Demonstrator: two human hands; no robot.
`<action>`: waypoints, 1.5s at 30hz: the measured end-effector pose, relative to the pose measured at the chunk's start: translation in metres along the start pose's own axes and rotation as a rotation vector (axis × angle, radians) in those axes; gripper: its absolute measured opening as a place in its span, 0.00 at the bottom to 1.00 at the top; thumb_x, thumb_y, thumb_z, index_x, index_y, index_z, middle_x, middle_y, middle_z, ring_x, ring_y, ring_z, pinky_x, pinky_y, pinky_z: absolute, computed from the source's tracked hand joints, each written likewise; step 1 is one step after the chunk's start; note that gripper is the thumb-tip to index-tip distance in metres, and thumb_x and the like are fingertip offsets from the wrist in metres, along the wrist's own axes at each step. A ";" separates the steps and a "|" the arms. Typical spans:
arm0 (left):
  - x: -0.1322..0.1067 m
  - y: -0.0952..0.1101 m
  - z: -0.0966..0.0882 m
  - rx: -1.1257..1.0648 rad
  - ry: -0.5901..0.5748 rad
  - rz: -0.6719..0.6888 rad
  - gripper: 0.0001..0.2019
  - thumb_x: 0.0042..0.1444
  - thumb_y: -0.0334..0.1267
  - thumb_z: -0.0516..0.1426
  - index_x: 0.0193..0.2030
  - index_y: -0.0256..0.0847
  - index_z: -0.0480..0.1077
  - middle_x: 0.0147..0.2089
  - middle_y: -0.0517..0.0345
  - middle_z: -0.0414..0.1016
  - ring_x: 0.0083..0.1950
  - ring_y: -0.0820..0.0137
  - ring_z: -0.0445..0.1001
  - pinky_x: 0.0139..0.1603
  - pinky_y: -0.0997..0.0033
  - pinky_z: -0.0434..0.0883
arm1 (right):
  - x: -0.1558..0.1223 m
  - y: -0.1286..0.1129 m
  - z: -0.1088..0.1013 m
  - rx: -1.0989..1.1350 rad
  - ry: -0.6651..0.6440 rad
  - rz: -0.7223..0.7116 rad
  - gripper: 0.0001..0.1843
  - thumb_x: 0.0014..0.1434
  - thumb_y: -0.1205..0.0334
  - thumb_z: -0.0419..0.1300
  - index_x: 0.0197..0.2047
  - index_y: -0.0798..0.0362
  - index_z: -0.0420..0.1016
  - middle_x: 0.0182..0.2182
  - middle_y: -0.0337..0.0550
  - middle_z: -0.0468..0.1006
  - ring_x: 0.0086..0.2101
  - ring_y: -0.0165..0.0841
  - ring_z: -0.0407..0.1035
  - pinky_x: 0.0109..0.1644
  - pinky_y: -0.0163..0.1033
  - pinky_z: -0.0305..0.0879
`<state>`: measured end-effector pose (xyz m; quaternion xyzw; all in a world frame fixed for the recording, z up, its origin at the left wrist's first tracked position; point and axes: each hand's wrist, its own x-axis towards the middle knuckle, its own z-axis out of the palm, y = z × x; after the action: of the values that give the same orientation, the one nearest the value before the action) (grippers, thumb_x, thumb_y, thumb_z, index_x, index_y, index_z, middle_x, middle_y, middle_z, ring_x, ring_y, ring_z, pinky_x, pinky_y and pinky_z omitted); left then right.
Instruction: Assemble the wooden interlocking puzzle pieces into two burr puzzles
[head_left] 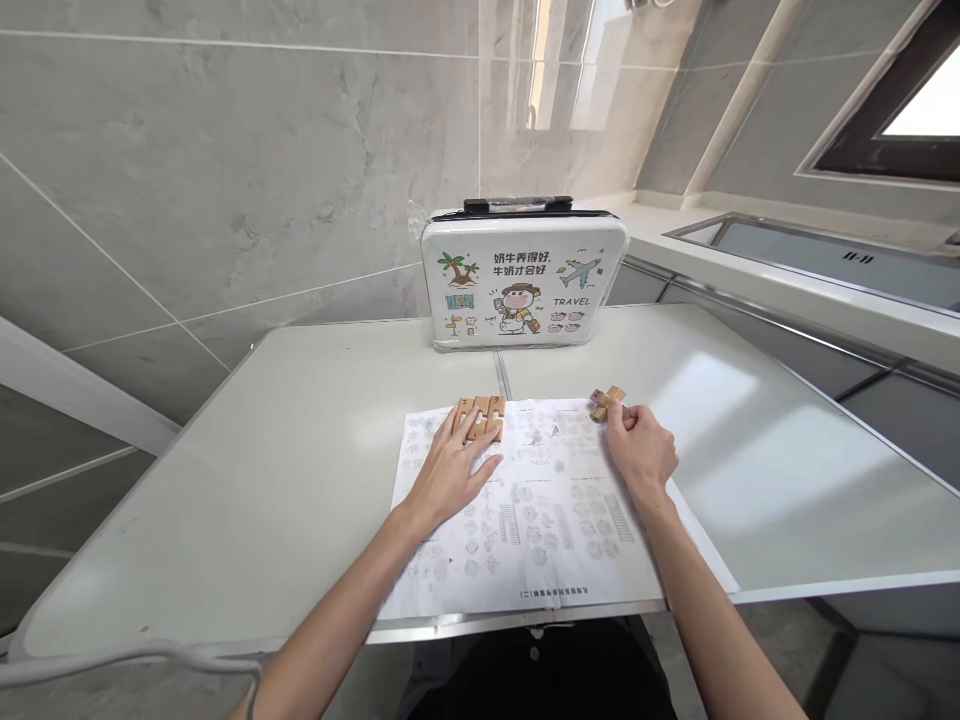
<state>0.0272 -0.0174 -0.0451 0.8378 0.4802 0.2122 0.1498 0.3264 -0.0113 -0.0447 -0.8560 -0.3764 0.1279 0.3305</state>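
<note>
My left hand (448, 475) lies with fingers spread over a row of notched wooden puzzle pieces (491, 405), which sit side by side at the top of a printed sheet (551, 575). Dark marks show on the ends of some pieces, and my fingers cover part of them. At the sheet's upper right corner, my right hand (643, 445) is closed, thumb and fingertips at a small cluster of crossed wooden puzzle pieces (602, 398). The curled fingers hide part of the grip. Diagrams and small text in rows fill the sheet.
Behind the sheet, a white travel case (525, 280) with cartoon prints stands upright against the tiled wall (300, 150). The pale folding table (247, 480) has a seam across its middle. To the right runs a counter (652, 222) with an inset sink (825, 265). A grey cable (135, 652) crosses the lower left.
</note>
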 end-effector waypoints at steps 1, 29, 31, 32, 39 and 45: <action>0.000 0.000 0.000 0.007 -0.004 0.000 0.24 0.72 0.52 0.54 0.72 0.58 0.67 0.81 0.58 0.52 0.83 0.45 0.40 0.76 0.32 0.57 | 0.000 0.000 0.000 -0.001 0.001 0.002 0.20 0.68 0.43 0.54 0.34 0.48 0.73 0.33 0.48 0.83 0.35 0.45 0.73 0.40 0.44 0.60; -0.001 0.014 -0.010 -0.039 -0.053 0.244 0.23 0.70 0.43 0.59 0.70 0.54 0.69 0.77 0.53 0.63 0.79 0.49 0.57 0.73 0.38 0.66 | 0.001 0.004 0.005 0.143 0.110 -0.082 0.15 0.65 0.44 0.60 0.39 0.48 0.69 0.39 0.44 0.79 0.37 0.43 0.71 0.41 0.45 0.61; 0.001 0.014 -0.009 -0.060 0.011 0.209 0.26 0.69 0.43 0.59 0.72 0.52 0.64 0.75 0.51 0.66 0.76 0.51 0.63 0.72 0.40 0.68 | 0.001 0.005 0.006 0.159 0.156 -0.115 0.16 0.63 0.45 0.61 0.42 0.48 0.68 0.41 0.45 0.78 0.38 0.43 0.71 0.41 0.46 0.62; 0.001 0.014 -0.008 -0.069 0.052 0.187 0.27 0.69 0.42 0.59 0.73 0.51 0.63 0.73 0.51 0.68 0.74 0.52 0.66 0.72 0.42 0.69 | 0.001 0.005 0.007 0.173 0.197 -0.145 0.16 0.63 0.45 0.62 0.43 0.49 0.68 0.43 0.47 0.77 0.39 0.44 0.71 0.41 0.47 0.63; 0.004 0.008 -0.003 -0.051 0.202 0.118 0.19 0.68 0.40 0.60 0.63 0.46 0.68 0.60 0.49 0.77 0.62 0.55 0.74 0.62 0.47 0.74 | -0.014 -0.004 0.012 0.398 0.109 -0.666 0.09 0.67 0.53 0.59 0.45 0.49 0.70 0.39 0.46 0.75 0.41 0.42 0.70 0.50 0.50 0.68; 0.004 0.005 -0.003 -0.008 0.214 0.081 0.21 0.61 0.33 0.60 0.62 0.45 0.67 0.58 0.51 0.78 0.60 0.54 0.74 0.62 0.48 0.72 | -0.033 -0.012 0.019 0.336 -0.348 -0.944 0.16 0.66 0.52 0.63 0.55 0.47 0.72 0.52 0.51 0.78 0.52 0.48 0.72 0.56 0.55 0.70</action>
<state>0.0314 -0.0160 -0.0388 0.8285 0.4582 0.3084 0.0923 0.2887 -0.0204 -0.0517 -0.4946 -0.7445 0.1641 0.4174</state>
